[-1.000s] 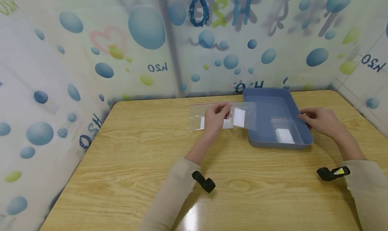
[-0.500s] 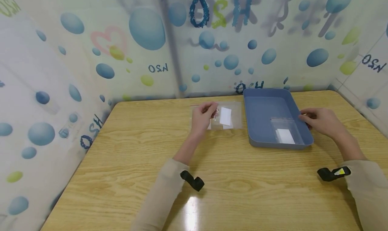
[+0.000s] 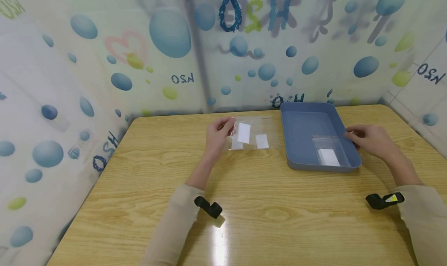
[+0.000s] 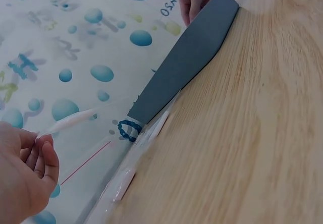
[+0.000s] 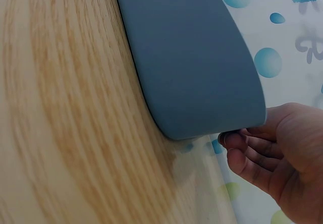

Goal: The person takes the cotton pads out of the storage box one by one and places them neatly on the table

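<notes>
My left hand (image 3: 217, 134) pinches the edge of a clear zip bag (image 4: 75, 119) with a white card (image 3: 244, 133) in it. In the left wrist view this bag is raised above the table. Beneath it lie other clear bags, overlapping, with white cards (image 3: 262, 141) inside; how many bags cannot be told. To their right stands a blue-grey tray (image 3: 303, 122). A clear bag (image 3: 329, 153) with a white card lies in its near right part. My right hand (image 3: 370, 138) holds the tray's right wall between thumb and fingers, also seen in the right wrist view.
The wooden table (image 3: 279, 215) reaches a patterned wall covering (image 3: 223, 64) at its far edge. Black wrist cameras (image 3: 208, 207) are strapped over both sleeves.
My left hand has moved left with the pinched bag, away from the tray's left edge. Bags beneath have come into fuller view. The right hand and tray have stayed put.
</notes>
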### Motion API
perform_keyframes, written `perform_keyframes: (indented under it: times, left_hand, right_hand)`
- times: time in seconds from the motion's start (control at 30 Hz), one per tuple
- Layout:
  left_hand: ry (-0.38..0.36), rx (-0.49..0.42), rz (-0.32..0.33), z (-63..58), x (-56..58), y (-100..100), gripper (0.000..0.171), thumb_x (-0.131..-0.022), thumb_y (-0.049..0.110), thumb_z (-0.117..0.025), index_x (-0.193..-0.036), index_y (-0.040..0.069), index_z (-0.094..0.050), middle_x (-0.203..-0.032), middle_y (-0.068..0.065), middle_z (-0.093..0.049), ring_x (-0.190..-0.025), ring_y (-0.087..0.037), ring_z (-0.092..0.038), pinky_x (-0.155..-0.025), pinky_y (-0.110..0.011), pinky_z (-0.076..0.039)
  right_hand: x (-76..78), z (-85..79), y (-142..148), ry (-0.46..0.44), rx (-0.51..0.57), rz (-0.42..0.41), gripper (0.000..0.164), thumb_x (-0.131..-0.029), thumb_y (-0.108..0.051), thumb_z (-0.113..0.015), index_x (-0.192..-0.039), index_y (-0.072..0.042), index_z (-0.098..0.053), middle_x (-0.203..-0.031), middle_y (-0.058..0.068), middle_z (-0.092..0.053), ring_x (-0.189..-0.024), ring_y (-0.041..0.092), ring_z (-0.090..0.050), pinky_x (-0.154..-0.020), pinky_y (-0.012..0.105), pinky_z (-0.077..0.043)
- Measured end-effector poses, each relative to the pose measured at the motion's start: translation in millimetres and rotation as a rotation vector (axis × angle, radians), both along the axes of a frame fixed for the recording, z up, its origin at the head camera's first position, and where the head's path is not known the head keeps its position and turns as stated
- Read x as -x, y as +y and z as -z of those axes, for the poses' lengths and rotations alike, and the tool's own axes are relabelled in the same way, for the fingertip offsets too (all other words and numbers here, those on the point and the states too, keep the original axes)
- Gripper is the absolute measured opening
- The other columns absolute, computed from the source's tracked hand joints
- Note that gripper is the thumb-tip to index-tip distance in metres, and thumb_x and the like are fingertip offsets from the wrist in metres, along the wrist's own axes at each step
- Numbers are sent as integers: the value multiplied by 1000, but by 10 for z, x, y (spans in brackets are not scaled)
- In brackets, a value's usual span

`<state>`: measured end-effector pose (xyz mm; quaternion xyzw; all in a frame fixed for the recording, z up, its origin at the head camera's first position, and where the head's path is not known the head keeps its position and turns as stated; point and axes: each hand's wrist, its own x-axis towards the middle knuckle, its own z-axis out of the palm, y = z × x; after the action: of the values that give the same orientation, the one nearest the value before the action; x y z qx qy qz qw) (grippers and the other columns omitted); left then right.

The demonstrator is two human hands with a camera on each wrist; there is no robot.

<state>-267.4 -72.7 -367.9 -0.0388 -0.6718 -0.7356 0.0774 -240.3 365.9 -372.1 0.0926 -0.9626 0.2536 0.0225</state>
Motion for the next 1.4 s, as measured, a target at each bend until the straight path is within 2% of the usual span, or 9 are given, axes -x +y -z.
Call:
perform_keyframes:
  times: [0.57, 0.8, 1.0, 1.4]
  left_hand:
    - [15, 0, -51, -7, 30, -396, 23, -99, 13, -67, -107, -8, -69, -82, -1, -63, -77, -12, -58, -75, -28, -53]
    - [-11, 7, -70, 5, 57, -522, 24, -100, 12, -66, -110, -10, -68, -82, 0, -62, -74, -9, -57, -70, -22, -51]
    - [-19, 11, -91, 15, 90, -642, 23, -101, 10, -64, -111, -11, -66, -81, 1, -62, -73, -8, -57, -67, -20, -49]
    - [-90, -17, -94, 48, 150, -848, 28, -101, 10, -63, -116, -13, -63, -84, -1, -63, -76, -8, -58, -66, -17, -49]
  right_hand:
    - [-4, 3, -10, 10, 3, 5, 44, -104, -24, -57, -124, 16, -59, -78, 5, -70, -61, 17, -61, -57, 29, -45]
    - [1, -2, -7, -3, -10, 7, 44, -105, -22, -57, -126, 17, -58, -81, 8, -71, -61, 13, -60, -56, 29, -44]
    - [-6, 0, -10, 3, -7, 8, 45, -105, -24, -56, -125, 16, -58, -78, 5, -70, -62, 17, -62, -56, 29, -44]
    - [11, 16, 9, 1, -10, 13, 46, -105, -25, -56, -125, 16, -58, -76, 4, -69, -62, 18, -62, -56, 30, -43]
